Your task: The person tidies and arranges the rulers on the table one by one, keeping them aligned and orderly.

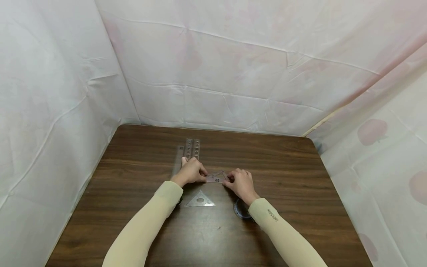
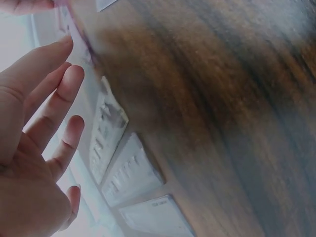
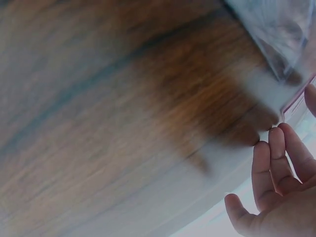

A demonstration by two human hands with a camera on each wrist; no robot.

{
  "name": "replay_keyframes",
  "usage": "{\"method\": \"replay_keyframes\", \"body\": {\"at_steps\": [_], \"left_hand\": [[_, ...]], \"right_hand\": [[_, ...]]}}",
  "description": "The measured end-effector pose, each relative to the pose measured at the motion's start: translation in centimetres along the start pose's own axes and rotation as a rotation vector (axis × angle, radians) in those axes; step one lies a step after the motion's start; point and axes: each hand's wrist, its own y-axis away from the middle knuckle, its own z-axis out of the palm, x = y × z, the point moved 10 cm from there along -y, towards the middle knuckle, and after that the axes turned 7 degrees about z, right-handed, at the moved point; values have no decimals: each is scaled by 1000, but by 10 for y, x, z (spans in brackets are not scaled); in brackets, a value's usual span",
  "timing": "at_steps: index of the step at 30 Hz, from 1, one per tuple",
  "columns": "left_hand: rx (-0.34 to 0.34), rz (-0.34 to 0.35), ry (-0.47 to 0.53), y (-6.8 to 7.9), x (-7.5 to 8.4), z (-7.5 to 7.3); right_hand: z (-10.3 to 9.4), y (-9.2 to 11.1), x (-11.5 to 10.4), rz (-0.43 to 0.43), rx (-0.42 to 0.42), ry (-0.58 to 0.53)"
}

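A clear, pink-tinted set square [image 1: 213,179] with dark marks lies between the two hands in the head view. My left hand [image 1: 191,172] pinches its left corner between thumb and fingers. At the opposite corner, my right hand [image 1: 242,184] pinches it too. In the left wrist view the left fingers reach toward the pinkish set square [image 2: 79,32], while the right wrist view catches only its pink edge [image 3: 298,100] beside the right fingers. A second clear set square [image 1: 208,202] with a round hole lies flat just below, toward the person.
Beyond the left hand are a plain clear ruler [image 1: 177,159] and two clear strips with holes, a left one [image 1: 188,147] and a right one [image 1: 197,147]. A round dark-blue-edged piece [image 1: 238,212] sits partly under the right wrist. White cloth [image 1: 207,66] surrounds the brown wooden table [image 1: 280,159].
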Motion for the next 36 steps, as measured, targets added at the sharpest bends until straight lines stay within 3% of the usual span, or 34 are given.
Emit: {"method": "replay_keyframes", "body": {"at_steps": [6, 14, 27, 36], "left_hand": [[62, 15, 24, 2, 4, -18], [57, 11, 14, 5, 6, -26], [89, 11, -31, 31, 3, -30], [64, 14, -4, 54, 5, -19]], "right_hand": [[-4, 0, 0, -21, -23, -13], [-12, 1, -3, -27, -24, -63], [-23, 13, -30, -119, 32, -41], [-22, 21, -46, -160, 13, -31]]}}
